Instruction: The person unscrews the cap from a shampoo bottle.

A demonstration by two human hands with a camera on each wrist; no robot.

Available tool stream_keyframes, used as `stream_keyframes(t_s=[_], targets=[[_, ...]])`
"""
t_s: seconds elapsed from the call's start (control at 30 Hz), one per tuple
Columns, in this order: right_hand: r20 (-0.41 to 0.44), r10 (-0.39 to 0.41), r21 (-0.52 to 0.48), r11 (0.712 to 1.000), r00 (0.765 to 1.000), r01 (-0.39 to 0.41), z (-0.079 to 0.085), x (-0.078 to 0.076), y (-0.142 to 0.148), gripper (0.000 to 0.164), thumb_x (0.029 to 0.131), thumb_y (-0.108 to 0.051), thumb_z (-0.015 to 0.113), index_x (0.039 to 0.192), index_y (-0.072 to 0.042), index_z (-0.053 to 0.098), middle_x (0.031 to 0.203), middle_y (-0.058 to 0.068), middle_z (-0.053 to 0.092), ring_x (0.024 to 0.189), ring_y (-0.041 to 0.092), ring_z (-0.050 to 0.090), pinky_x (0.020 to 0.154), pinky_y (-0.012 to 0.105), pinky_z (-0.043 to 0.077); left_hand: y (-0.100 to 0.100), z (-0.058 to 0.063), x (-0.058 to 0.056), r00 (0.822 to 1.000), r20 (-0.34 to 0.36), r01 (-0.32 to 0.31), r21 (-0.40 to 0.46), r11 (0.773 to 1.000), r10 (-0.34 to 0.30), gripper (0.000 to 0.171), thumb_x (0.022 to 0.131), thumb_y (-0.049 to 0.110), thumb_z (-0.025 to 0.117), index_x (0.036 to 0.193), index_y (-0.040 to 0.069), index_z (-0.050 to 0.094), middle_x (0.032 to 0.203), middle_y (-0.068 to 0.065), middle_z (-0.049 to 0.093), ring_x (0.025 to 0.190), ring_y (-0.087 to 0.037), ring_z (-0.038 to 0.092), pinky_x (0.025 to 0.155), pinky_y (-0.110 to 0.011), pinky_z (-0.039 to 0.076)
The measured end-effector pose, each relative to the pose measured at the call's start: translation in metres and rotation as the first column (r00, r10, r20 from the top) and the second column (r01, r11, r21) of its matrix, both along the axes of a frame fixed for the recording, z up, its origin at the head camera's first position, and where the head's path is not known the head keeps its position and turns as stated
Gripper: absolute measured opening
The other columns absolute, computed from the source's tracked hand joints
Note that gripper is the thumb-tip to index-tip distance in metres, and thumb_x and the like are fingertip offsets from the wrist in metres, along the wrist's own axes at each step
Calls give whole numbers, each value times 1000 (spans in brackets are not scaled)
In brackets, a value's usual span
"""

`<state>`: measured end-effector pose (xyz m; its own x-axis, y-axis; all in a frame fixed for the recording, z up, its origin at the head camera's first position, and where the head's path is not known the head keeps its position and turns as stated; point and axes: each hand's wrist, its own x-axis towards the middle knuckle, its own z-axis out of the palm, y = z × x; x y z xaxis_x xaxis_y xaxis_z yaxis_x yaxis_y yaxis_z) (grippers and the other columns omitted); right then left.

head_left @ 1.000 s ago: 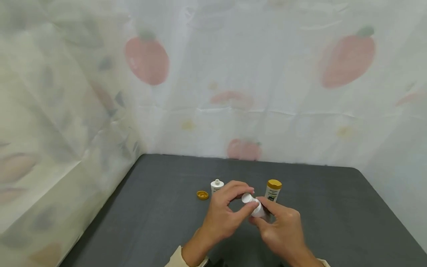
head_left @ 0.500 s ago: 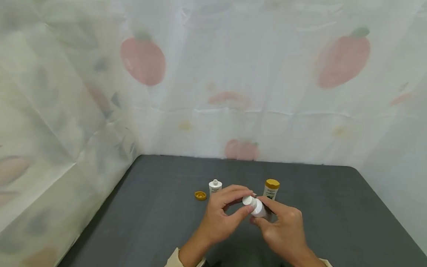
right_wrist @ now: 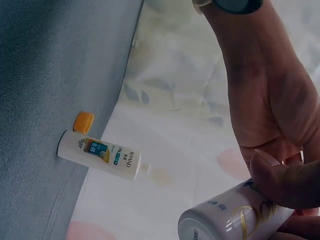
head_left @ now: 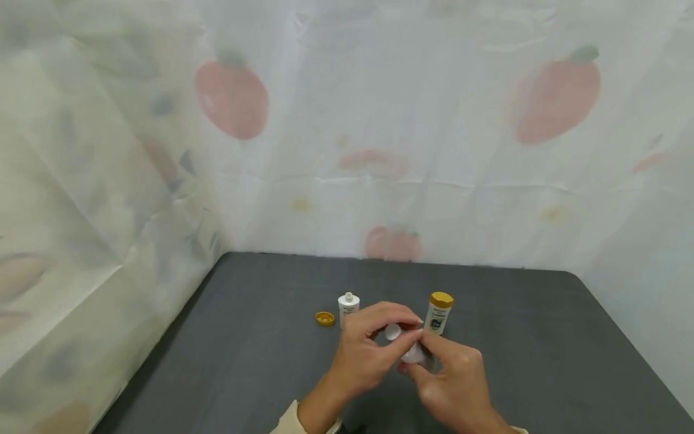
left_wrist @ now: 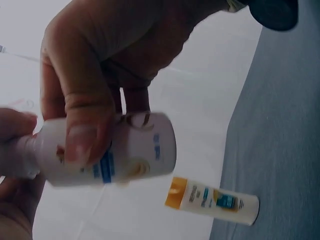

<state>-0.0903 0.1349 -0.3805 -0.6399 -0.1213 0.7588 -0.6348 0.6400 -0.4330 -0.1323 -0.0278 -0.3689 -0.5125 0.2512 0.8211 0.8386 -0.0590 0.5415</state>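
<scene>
White sheeting point(head_left: 336, 108) with faded fruit prints fills the upper frame and runs down its left side, behind a dark grey desk point(head_left: 260, 361).

Left of centre on the desk lies a loose yellow cap point(head_left: 325, 319), its hollow side apparently upward. Just beside it, to the right, an uncapped bottle point(head_left: 349, 301) stands upright, narrow nozzle exposed, its lower part hidden by the left hand point(head_left: 360, 349).

That hand comes up from the lower centre, thumb and forefinger bent round the white cap point(head_left: 393, 331) of the held bottle point(head_left: 413, 354). The exact contact is partly covered; whether the white cap is fully seated cannot be told.

The held bottle is in the lower centre, off the desk and between the two hands. Its long axis slants, cap end toward the upper left, base toward the lower right. The left hand is nearer the cap end; the right hand point(head_left: 455, 377) is nearer the base and grips the body, its thumb pressed on the side in the left wrist view.

Behind the hands, to the right of the held bottle, a yellow-topped bottle point(head_left: 438, 312) stands on the desk, apart from the uncapped bottle and untouched.
</scene>
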Motion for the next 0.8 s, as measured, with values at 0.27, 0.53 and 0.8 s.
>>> stream_keyframes(t_s=[0.27,0.53,0.8], targets=[[63,-22,-24,999,998,24,3,-1,5,56,55,-2,99,108,-10,82,94,0,82,72,-7,65,61,8,50,0,-4,1,980,145,126,75,989,-136,14,92,-7,73,105,-4,76,100,-23,75,95,-25,75,84,-35,65],[123,-83,-2,997,989,83,5,-1,6,53,56,-8,101,106,-12,82,93,-2,81,72,-4,66,58,11,48,-18,-9,5,975,188,123,-20,992,-117,31,96,-5,69,127,-5,69,120,-23,70,111,-25,72,93,-36,63],[70,-6,-16,1000,998,7,-3,4,0,55,55,-7,100,107,-7,81,90,5,82,52,-17,36,46,6,31,-18,-8,0,984,97,151,-12,988,-149,26,91,-8,75,116,-2,73,111,-22,72,101,-27,74,86,-37,65]])
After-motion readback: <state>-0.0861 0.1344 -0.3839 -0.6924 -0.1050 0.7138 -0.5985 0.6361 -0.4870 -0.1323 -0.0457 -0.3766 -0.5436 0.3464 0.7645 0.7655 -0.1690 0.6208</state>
